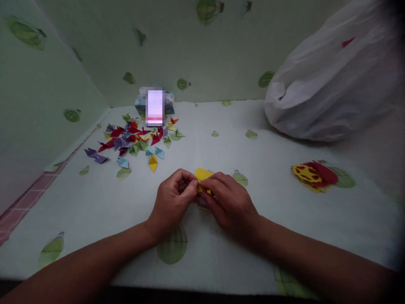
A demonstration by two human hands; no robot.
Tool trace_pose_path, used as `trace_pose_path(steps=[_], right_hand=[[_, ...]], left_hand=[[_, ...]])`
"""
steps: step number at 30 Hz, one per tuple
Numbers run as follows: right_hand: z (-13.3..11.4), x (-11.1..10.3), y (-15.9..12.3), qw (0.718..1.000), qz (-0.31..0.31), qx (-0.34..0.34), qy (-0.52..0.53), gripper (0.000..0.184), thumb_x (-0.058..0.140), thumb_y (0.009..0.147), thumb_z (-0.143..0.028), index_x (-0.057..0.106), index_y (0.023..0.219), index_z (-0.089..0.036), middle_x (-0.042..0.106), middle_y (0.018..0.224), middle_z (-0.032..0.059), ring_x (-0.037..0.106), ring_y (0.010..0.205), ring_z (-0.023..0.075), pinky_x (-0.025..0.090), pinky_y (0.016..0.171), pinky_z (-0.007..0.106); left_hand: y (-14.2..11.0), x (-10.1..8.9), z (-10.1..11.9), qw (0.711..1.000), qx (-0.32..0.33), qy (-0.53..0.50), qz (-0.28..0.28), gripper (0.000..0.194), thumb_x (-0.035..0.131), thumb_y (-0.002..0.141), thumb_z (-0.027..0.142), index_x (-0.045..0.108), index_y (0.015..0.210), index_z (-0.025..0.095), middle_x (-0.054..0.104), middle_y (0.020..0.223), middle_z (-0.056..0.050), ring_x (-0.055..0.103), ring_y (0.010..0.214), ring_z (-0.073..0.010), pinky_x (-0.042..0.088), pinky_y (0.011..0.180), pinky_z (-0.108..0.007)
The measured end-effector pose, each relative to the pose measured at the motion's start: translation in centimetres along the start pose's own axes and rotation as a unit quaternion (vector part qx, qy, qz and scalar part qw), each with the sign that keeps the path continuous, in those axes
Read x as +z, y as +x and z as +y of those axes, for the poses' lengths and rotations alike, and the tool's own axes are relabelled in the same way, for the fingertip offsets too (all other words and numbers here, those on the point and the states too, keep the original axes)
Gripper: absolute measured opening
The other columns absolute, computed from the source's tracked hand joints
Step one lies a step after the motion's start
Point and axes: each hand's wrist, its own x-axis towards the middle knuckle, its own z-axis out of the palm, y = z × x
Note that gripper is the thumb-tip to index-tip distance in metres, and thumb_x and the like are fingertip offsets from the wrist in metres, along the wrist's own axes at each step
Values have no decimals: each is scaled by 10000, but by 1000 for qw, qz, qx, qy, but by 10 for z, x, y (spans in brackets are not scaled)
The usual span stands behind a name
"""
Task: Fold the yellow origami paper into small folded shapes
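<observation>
A small yellow sheet of paper (203, 173) is held between both hands, above the middle of the table. My left hand (175, 193) pinches its left edge between thumb and curled fingers. From the other side my right hand (230, 202) has thumb and forefinger closed on the paper, and its fingers cover much of the sheet. Just below the hands, partly hidden, lies what looks like a stack of coloured paper (203, 204) with a purple piece showing. How the yellow paper is folded cannot be made out.
A pile of small folded paper cranes (133, 141) in many colours lies at the back left. Behind it a lit phone (155, 105) leans on a tissue box (170, 103). Red and yellow cut-out shapes (325, 174) lie at the right, with a large white plastic bag (313, 93) behind.
</observation>
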Motion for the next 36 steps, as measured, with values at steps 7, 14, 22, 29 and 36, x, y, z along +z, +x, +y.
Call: trace_pose_path(steps=[7, 14, 22, 29, 36], right_hand=[[3, -1, 1, 1000, 12, -12, -5, 169, 457, 940, -109, 617, 948, -165, 654, 868, 91, 611, 821, 200, 509, 715, 350], [2, 0, 1, 997, 26, -50, -48, 252, 494, 932, -106, 601, 1158, -137, 674, 971, 127, 629, 878, 224, 543, 729, 375], [3, -3, -1, 999, 2, -32, -11, 343, 498, 919, -99, 556, 1250, -168, 643, 1044, 127, 611, 936, 229, 540, 766, 387], [8, -10, 4, 994, 35, 78, 63, 190, 604, 883, -138, 614, 1072, -145, 619, 898, 67, 578, 791, 174, 482, 708, 319], [5, -6, 2, 970, -11, 186, 155, 110, 629, 875, -173, 589, 773, -166, 601, 687, -17, 533, 608, 103, 395, 564, 223]], left_hand=[[1, -2, 1, 999, -8, -40, -5, 145, 704, 777, 226, 587, 828, 156, 630, 732, 12, 628, 650, -117, 533, 629, -240], [2, -8, -4, 996, -2, -87, -22, 122, 646, 866, 265, 620, 904, 151, 662, 818, -13, 644, 741, -133, 548, 724, -272], [5, -10, -2, 997, -5, -73, -14, 167, 670, 858, 311, 648, 886, 147, 678, 801, -22, 656, 746, -148, 551, 744, -287], [8, -10, -3, 997, 15, -49, -64, 133, 645, 863, 258, 676, 924, 144, 687, 831, -22, 644, 738, -121, 541, 706, -239], [4, -6, -6, 995, 31, -76, -51, 245, 731, 774, 169, 570, 958, 191, 644, 856, 13, 635, 786, -111, 540, 730, -226]])
